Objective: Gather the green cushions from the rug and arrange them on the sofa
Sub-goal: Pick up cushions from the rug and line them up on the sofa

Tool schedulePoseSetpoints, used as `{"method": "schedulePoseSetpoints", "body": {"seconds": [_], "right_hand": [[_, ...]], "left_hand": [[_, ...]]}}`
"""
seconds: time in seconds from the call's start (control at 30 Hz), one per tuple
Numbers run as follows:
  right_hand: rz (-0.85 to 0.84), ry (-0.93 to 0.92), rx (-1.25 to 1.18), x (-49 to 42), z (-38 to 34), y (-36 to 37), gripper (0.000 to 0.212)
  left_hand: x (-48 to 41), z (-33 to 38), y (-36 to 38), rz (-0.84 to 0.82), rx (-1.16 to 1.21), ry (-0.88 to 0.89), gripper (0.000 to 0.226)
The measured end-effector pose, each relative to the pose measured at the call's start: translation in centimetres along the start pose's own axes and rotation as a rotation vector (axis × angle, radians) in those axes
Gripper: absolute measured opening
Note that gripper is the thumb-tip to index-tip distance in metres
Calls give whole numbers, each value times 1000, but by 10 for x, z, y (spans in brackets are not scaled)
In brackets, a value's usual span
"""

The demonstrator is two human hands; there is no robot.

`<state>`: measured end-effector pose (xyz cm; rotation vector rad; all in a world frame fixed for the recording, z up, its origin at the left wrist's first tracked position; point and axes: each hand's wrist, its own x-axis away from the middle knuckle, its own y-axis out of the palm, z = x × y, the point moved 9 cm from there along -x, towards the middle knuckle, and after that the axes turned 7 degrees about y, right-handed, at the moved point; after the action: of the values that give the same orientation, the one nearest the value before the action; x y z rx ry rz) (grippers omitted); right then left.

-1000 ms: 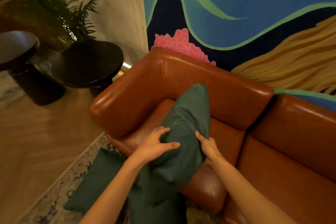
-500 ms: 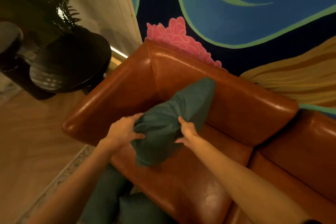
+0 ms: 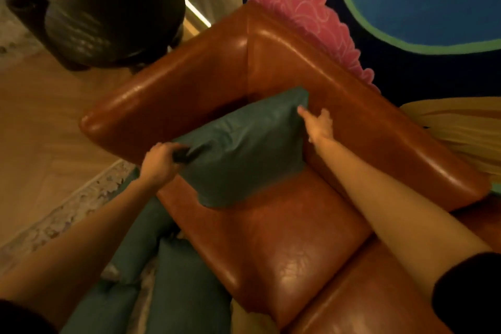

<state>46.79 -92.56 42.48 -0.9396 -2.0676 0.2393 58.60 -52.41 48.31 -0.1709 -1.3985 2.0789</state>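
A green cushion [image 3: 244,152] leans in the corner of the brown leather sofa [image 3: 284,238], between armrest and backrest. My left hand [image 3: 160,164] grips its near left corner with curled fingers. My right hand [image 3: 318,123] rests at its far right edge, fingers reaching over the top corner; how firmly it holds is unclear. More green cushions [image 3: 173,287] lie on the patterned rug [image 3: 70,214] below the seat's front edge, partly hidden by my left arm.
A dark round side table [image 3: 108,16] stands beyond the armrest on the wooden floor [image 3: 40,122]. A painted wall with a pink shape [image 3: 303,5] rises behind the backrest. The sofa seat runs on to the right.
The cushion has moved farther back into the sofa corner and now stands against the backrest. My left hand shifted to its lower left corner, my right hand to its upper right edge.
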Motion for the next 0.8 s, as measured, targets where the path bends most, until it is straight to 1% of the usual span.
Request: {"method": "schedulePoseSetpoints", "body": {"seconds": [0.07,0.13,0.17,0.2,0.23,0.3,0.33,0.4,0.47,0.53,0.6,0.7,0.73,0.8], "right_hand": [[19,-41,-79,-7,-19,-8,104],[-8,-62,-90,-13,-31,-7,96],[-39,-69,-53,-14,-33,-2,91],[-67,-73,-11,-14,-32,4,84],[-76,-76,20,-15,-28,8,74],[-45,-105,50,-15,-21,12,54],[-27,-126,61,-13,-21,11,47],[-11,-165,79,-8,-30,6,38],[8,-197,73,-7,-41,-1,34],[39,-205,72,-7,-54,-8,33],[63,-198,43,-11,-63,-14,33],[104,-212,24,-20,-64,-18,30],[120,-215,25,-22,-62,-17,32],[122,-171,10,-27,-53,-10,46]], "left_hand": [[2,-7,6,-45,107,-28,56],[3,-16,11,-118,56,-58,87],[4,-20,15,-167,19,-85,101],[4,-25,20,-216,-11,-115,111],[4,-27,24,-263,-48,-138,115],[3,-28,31,-365,-167,-165,111],[2,-25,31,-409,-234,-162,101],[-8,-14,24,-441,-355,-138,70],[-25,2,4,-384,-405,-93,50],[-46,16,-22,-286,-403,-33,41],[-65,23,-43,-234,-406,9,37],[-82,22,-53,-205,-484,45,39],[-86,17,-54,-174,-498,44,41],[-90,5,-57,-97,-450,6,55]]}}
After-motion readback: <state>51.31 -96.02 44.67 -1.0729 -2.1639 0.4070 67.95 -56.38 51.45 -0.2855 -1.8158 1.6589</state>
